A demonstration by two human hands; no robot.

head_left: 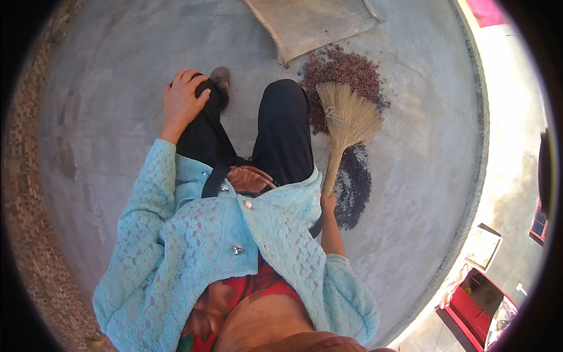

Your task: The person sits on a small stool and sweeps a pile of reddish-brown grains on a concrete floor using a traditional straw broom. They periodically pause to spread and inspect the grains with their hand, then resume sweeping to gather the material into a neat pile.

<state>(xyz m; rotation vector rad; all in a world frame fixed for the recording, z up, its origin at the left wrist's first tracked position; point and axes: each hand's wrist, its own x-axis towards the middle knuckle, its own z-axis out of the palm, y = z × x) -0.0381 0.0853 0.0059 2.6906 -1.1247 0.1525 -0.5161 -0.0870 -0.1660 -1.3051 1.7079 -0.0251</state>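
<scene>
My right hand (pixel 329 203) is wrapped round the handle of a straw broom (pixel 350 117), low at my right side. The broom's fanned bristles point away from me and lie over the near part of a reddish-brown heap (pixel 343 70) of small dry bits on the floor. Closer to me, beside the broom handle, a dark, nearly black patch of fine grains (pixel 355 188) is spread. With fingers spread, my left hand (pixel 186 100) rests on my left knee and holds nothing.
A woven mat or sack sheet (pixel 314 23) lies beyond the reddish heap. Grey concrete floor (pixel 422 146) surrounds me, with a brick border (pixel 26 193) at the far left and a raised edge (pixel 482 117) curving along the right. Past that edge stands a red box-like object (pixel 469 317).
</scene>
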